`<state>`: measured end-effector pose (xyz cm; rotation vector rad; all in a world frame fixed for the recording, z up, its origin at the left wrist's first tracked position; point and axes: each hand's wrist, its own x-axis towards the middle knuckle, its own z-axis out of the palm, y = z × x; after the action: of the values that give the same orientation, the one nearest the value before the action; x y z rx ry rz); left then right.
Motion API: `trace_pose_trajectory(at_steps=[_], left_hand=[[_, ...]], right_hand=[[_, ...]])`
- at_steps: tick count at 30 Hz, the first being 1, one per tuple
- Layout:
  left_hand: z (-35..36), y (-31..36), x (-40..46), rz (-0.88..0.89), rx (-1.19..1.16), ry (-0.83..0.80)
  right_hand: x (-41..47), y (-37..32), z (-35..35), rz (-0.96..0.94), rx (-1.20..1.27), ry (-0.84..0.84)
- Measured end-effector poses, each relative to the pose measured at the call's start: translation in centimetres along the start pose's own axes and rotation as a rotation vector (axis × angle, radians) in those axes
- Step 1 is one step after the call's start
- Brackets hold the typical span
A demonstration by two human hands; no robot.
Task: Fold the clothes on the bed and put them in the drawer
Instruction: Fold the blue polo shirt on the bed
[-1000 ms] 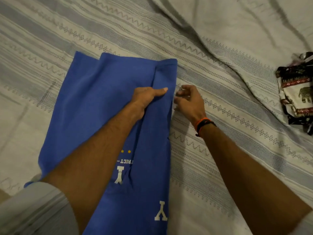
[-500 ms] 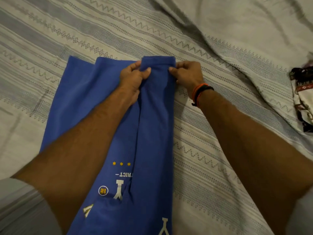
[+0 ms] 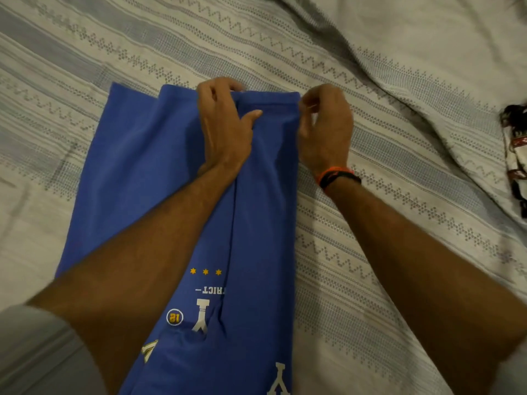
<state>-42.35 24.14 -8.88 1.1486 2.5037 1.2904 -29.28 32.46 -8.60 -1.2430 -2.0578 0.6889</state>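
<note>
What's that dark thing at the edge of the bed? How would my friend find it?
Start with the striped bedspread that fills the picture, then go past the blue shirt that both hands are gripping, all the way to the right edge. There lies a bunched patterned cloth, partly cut off. It alone is dark with white and red bands; everything near it is pale.

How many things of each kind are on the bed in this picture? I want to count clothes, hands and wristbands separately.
Clothes: 2, the blue shirt and a patterned garment at the right edge, only partly in view.
Hands: 2, the left hand and the right hand, both at the shirt's far edge.
Wristbands: 1, orange and black, on the right wrist.
Total: 5
</note>
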Motion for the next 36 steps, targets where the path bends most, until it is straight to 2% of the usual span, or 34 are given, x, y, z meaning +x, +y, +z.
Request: trace_pose_trajectory(at_steps=[1,3,4,6,8,10,13,16,19,25,30,36], left_hand=[[-0.2,0.1,-0.9,0.086,-0.012,0.003],[-0.3,-0.4,-2.8,0.182,-0.009,-0.104],[-0.1,-1.0,-3.7,0.21,0.037,-0.206],[0.2,-2.3,-4.9,0.245,0.244,-0.409],[0.4,-3.2,-4.8,0.284,0.462,-0.525],[0.1,-4.0,-4.0,0.355,0.574,-0.571],[-0.2,-4.9,-3.4,0.403,0.628,-0.601],[0.2,-5.4,-3.4,0.381,0.646,-0.586],[0.4,-5.5,-3.2,0.37,0.673,-0.621],[-1.1,-2.1,-1.6,0.196,0.635,-0.794],[-6.5,-0.1,-5.0,-0.014,0.302,-0.698],[-13.9,1.2,-13.8,-0.299,0.256,-0.688]], right_hand=[[-0.9,-0.4,0.1,-0.13,-0.005,-0.045],[-2.7,0.0,1.0,-0.351,-0.084,-0.249],[-3.4,0.9,1.5,-0.412,-0.187,-0.352],[-3.9,2.7,1.9,-0.407,-0.404,-0.496],[-3.2,4.2,1.7,-0.397,-0.508,-0.531],[-2.8,4.5,1.7,-0.408,-0.528,-0.548],[-3.2,3.8,1.7,-0.35,-0.495,-0.522],[-4.9,4.1,1.3,-0.306,-0.502,-0.451],[-4.9,4.3,1.1,-0.276,-0.536,-0.525],[-2.6,0.7,-1.1,-0.127,-0.515,-0.756],[-6.1,-3.7,-5.3,-0.049,-0.314,-0.691],[-14.7,-6.0,-8.7,0.126,-0.161,-0.776]])
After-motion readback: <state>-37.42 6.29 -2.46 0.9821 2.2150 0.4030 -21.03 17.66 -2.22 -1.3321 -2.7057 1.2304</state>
